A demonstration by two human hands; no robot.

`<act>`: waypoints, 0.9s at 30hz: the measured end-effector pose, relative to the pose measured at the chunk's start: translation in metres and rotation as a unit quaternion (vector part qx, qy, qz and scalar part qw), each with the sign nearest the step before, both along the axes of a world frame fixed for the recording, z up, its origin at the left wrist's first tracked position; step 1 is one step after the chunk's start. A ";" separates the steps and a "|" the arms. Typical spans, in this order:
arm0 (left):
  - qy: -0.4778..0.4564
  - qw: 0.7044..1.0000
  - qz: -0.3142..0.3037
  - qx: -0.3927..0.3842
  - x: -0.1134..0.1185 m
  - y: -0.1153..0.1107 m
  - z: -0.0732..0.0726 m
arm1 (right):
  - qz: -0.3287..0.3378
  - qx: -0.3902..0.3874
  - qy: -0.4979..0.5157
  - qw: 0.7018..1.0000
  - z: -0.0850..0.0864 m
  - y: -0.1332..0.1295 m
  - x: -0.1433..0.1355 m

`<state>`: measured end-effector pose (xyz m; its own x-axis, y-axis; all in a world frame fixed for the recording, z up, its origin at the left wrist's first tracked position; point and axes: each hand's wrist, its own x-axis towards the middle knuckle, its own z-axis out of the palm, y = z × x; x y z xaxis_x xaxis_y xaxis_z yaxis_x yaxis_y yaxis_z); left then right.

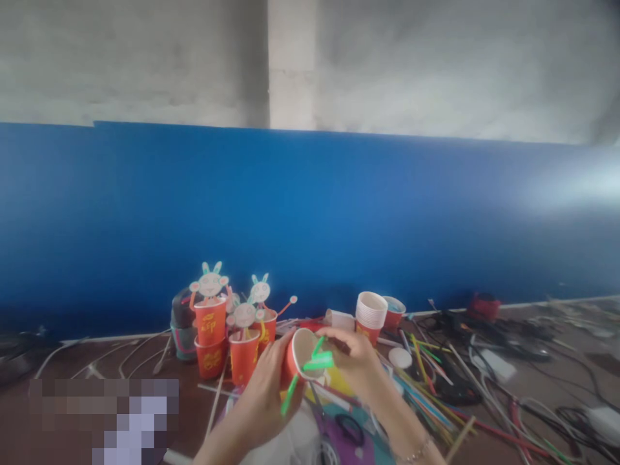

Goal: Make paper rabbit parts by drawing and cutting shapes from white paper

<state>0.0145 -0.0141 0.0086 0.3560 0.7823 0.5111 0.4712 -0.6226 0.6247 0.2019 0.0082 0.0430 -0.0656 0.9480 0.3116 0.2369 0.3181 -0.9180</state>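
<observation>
My left hand (268,381) is wrapped round a red paper cup (289,363), which is tilted with its white mouth towards me and the right. Bright green straw pieces (317,361) cross the cup's mouth, and one sticks out over the lower left rim. At the upper right rim, my right hand (352,354) has its thumb and fingers pinched on an end of the green straw. To the left stand red paper cups (245,358) topped with white paper rabbit-like figures (212,284) with drawn faces.
Behind my right hand is a stack of paper cups (372,313), with another cup (394,313) beside it. Coloured sticks (426,403), a white round lid-like disc (400,358) and tangled cables (513,400) lie to the right. A blue panel (310,219) closes off the table's back.
</observation>
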 end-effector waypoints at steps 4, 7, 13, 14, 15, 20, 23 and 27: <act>-0.016 0.999 0.038 -0.032 0.005 0.003 -0.002 | -0.009 -0.048 0.081 0.996 0.007 -0.001 -0.001; -0.024 0.997 0.049 -0.056 0.009 0.004 -0.004 | -0.012 -0.054 0.169 0.984 0.012 -0.004 -0.005; -0.006 0.999 0.038 -0.017 0.012 0.005 -0.018 | 0.059 -0.135 0.126 0.981 0.012 -0.012 -0.013; 0.001 0.999 0.039 -0.013 0.012 0.005 -0.020 | 0.062 -0.139 0.085 0.985 0.013 -0.013 -0.013; 0.009 0.999 0.040 -0.011 0.012 0.005 -0.021 | 0.057 -0.139 0.047 0.988 0.015 -0.014 -0.013; 0.025 0.999 0.044 -0.005 0.014 0.005 -0.021 | 0.053 -0.187 -0.052 0.980 0.021 -0.019 -0.004; 0.021 0.999 0.047 -0.006 0.015 0.003 -0.020 | 0.077 -0.206 -0.067 0.973 0.022 -0.020 -0.001; 0.013 0.999 0.039 -0.006 0.016 0.001 -0.019 | 0.055 -0.211 -0.077 0.973 0.024 -0.021 -0.003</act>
<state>0.0304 -0.0128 -0.0102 0.3064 0.8141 0.4933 0.5348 -0.5759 0.6183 0.1990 -0.0126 0.0672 -0.1896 0.9739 -0.1246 0.3681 -0.0471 -0.9286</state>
